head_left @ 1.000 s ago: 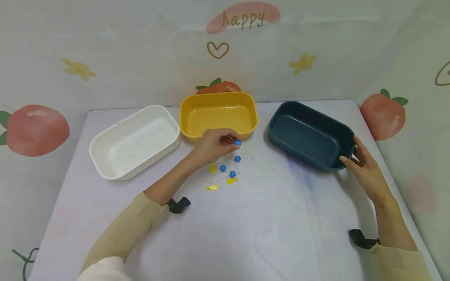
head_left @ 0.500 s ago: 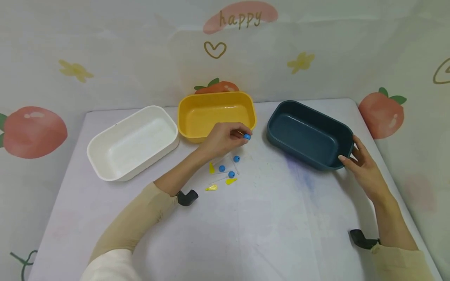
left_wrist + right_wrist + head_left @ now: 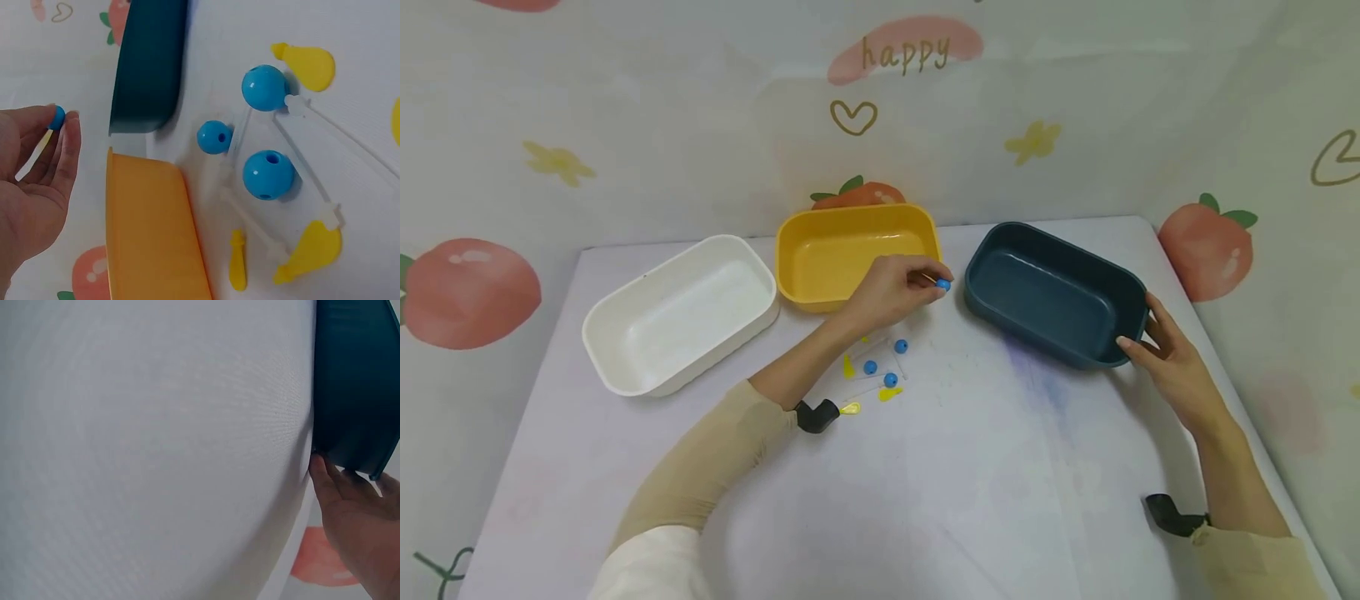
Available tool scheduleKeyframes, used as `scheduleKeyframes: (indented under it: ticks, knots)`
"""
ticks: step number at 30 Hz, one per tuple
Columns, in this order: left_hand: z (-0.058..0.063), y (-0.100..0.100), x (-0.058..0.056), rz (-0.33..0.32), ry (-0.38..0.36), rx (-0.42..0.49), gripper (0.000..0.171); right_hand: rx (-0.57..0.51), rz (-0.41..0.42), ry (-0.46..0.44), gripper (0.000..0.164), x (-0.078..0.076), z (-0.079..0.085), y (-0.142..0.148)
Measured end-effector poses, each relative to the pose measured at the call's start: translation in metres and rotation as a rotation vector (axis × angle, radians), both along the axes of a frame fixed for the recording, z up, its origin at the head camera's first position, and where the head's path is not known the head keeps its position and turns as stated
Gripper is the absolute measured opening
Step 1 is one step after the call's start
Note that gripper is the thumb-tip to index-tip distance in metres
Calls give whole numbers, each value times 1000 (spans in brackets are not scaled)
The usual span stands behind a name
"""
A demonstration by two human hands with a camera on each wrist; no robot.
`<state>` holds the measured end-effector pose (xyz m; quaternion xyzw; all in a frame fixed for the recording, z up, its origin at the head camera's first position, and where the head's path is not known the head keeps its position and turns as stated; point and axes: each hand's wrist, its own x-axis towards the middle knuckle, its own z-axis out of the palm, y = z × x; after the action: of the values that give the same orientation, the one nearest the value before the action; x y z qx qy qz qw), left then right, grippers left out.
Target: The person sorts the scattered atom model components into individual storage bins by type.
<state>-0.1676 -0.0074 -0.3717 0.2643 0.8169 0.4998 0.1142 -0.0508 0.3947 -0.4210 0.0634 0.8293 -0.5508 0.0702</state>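
Observation:
My left hand (image 3: 891,292) pinches a blue bead (image 3: 943,285) between thumb and fingertips, raised beside the right end of the yellow box (image 3: 859,218). In the left wrist view the pinched bead (image 3: 58,117) is partly hidden by the fingers. My right hand (image 3: 1180,371) grips the near right corner of the dark teal box (image 3: 1052,292), thumb at its rim and fingers round the outer side. Below my left forearm lie blue beads (image 3: 269,175) with holes, thin white sticks (image 3: 306,165) with knobbed ends and several flat yellow teardrop pieces (image 3: 315,247).
A white box (image 3: 681,312) stands angled at the left, close to the yellow one. Behind the boxes rises a printed cloth backdrop (image 3: 715,108). A black wrist mount (image 3: 817,417) overlaps a yellow piece in the head view.
My left hand has carried the blue bead to the right, toward the dark teal box. My right hand keeps its grip on that box. The head view has shifted slightly.

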Motion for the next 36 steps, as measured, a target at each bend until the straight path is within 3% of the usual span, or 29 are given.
scheduleKeyframes:
  ticks: [13,27,36]
  knots:
    - [2,23,-16,-18,4,88,17,22,-6,12,79,-2,0,4]
    - [12,43,-25,-43,16,69,14,103,8,6,78,-1,3,2]
    - [11,51,-28,-43,-9,9,17,114,6,-16,79,-1,-3,3]
